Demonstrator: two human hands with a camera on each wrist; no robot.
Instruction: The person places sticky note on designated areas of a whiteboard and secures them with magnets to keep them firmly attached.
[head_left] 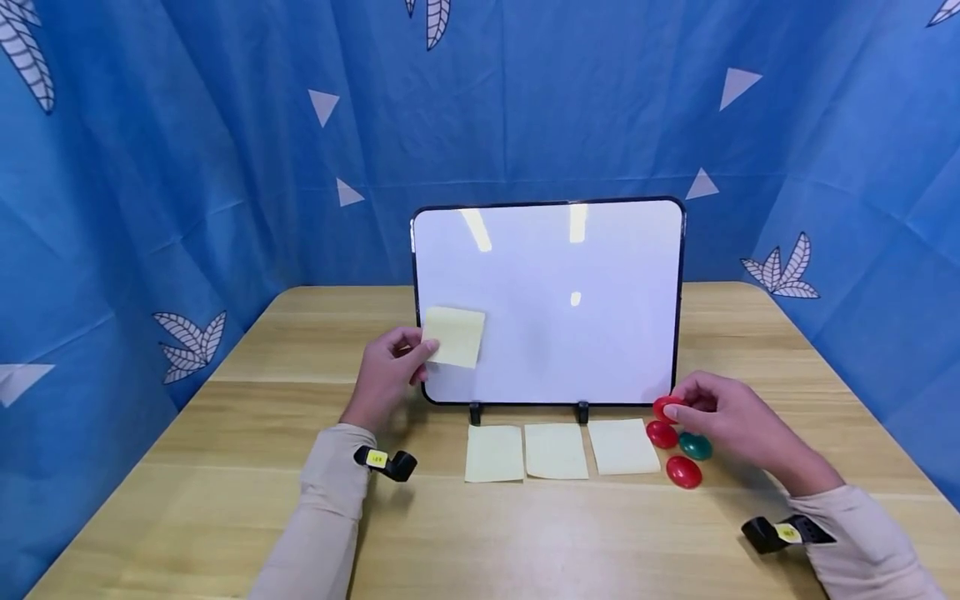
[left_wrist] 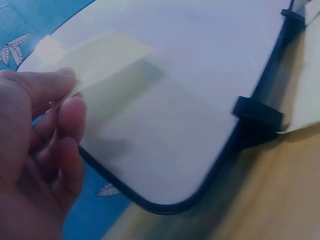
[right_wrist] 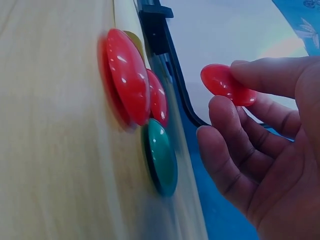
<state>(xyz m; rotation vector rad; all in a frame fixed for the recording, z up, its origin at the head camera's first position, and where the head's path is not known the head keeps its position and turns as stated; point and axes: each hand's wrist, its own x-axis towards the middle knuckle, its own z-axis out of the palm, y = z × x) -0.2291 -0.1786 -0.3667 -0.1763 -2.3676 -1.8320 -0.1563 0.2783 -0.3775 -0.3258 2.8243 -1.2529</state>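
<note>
My left hand (head_left: 390, 367) pinches a pale yellow sticky note (head_left: 459, 337) by its left edge, in front of the lower left of a whiteboard (head_left: 547, 308). In the left wrist view the note (left_wrist: 107, 60) stands off the board and casts a shadow on it. At the board's lower right corner, my right hand (head_left: 735, 417) holds a round red magnet (right_wrist: 220, 82) between thumb and fingers. Below that hand lie two more red magnets (head_left: 684, 472) and a green magnet (head_left: 696, 446) on the table.
Three more sticky notes (head_left: 557, 452) lie in a row before the board, the rightmost beside the magnets. Two black feet (head_left: 476, 413) hold the board upright on the wooden table (head_left: 570, 542). A blue patterned curtain (head_left: 525, 100) hangs behind and at both sides.
</note>
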